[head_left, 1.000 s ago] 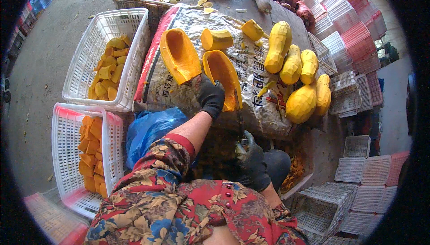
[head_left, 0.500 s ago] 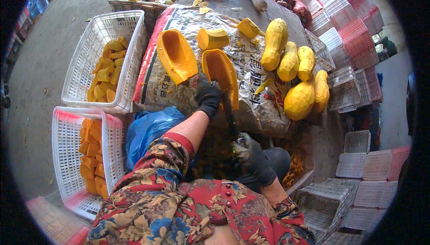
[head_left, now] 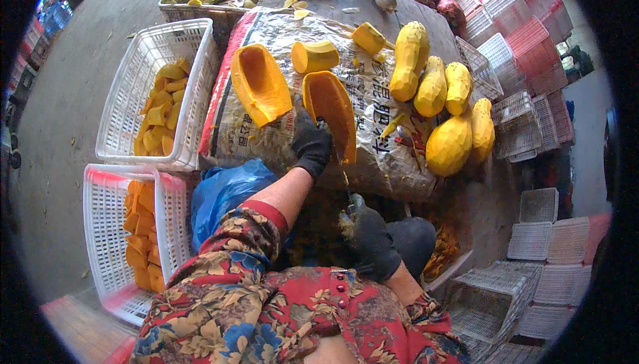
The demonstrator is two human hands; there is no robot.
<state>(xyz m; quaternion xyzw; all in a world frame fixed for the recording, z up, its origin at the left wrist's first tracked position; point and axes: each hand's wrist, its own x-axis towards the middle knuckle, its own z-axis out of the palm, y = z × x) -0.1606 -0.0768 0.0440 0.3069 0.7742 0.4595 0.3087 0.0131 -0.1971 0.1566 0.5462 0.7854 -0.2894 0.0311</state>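
My left hand (head_left: 311,143), in a dark glove, grips the left side of a hollowed pumpkin half (head_left: 341,114) on the sack-covered table; its fingertips are partly hidden. My right hand (head_left: 368,239), also gloved, is closed around a knife (head_left: 345,181) below the pumpkin's near end. The blade shows as a thin line, seen nearly edge on. Another hollowed pumpkin half (head_left: 259,84) lies to the left, cut face up. Beyond the halves sit a peeled pumpkin chunk (head_left: 315,57) and a smaller chunk (head_left: 368,38).
Several peeled whole pumpkins (head_left: 447,147) lie on the right of the sack (head_left: 266,147). At left stand a white crate (head_left: 106,134) and a nearer crate (head_left: 100,244), both holding pumpkin pieces. A blue plastic bag (head_left: 223,194) lies beside them. Stacked crates (head_left: 542,267) line the right.
The knife has turned from showing its broad dark blade to nearly edge on, and its tip has drawn away from my left hand. My right hand has shifted slightly.
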